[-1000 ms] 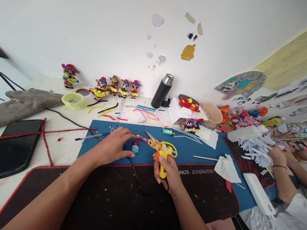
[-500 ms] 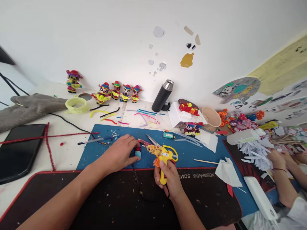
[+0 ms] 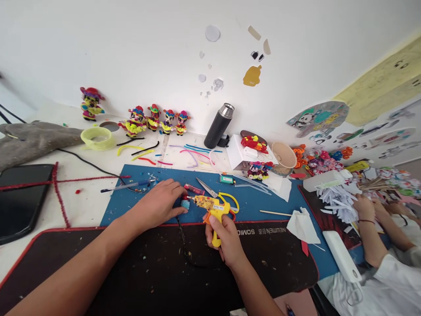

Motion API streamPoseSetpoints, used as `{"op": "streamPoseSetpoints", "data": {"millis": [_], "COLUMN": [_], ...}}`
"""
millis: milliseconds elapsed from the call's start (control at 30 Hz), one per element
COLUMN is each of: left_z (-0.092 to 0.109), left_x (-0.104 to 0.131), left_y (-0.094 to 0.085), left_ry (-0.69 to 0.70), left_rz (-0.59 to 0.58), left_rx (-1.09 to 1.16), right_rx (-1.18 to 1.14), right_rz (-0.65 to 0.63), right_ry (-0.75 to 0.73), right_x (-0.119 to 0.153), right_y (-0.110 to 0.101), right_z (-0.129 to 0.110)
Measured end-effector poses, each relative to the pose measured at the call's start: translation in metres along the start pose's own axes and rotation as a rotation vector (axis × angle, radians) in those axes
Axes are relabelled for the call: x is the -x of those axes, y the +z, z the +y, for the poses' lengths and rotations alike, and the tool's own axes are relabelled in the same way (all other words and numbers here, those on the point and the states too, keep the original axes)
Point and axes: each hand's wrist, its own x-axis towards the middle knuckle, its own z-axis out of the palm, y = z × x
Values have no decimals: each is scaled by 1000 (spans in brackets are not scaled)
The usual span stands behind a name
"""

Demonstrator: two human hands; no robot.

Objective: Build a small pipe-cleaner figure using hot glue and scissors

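Now our right hand (image 3: 221, 234), gripping the glue gun (image 3: 213, 208), has brought its nozzle against the small piece (image 3: 185, 202) our left hand (image 3: 161, 202) pinches, half hidden.

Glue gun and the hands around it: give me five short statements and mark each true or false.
1. The right hand grips the yellow glue gun. True.
2. The glue gun's nozzle points at the thermos. False: it points left at the small red and blue piece.
3. The left hand lies on the blue mat, fingers at that piece. True.
4. The scissors are in the left hand. False: they lie on the mat behind the gun.
5. Another person's hands are at the white paper strips on the right. True.
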Motion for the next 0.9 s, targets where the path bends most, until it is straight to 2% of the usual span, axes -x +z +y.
{"op": "streamPoseSetpoints", "data": {"millis": [167,400,633,900], "left_z": [-3,-3,-2,3], "left_x": [1,0,0,0], "left_y": [0,4,9,7], "left_ry": [-1,-12,0,6], "left_rz": [29,40,42,26], "left_rx": [18,13,-51,-79], "right_rx": [140,356,479,608], "right_rz": [35,66,158,185], "right_ry": [28,-20,-25,-98], "right_x": [7,15,13,14], "right_y": [-1,-5,-1,5], "right_z": [-8,-16,-8,-2]}}
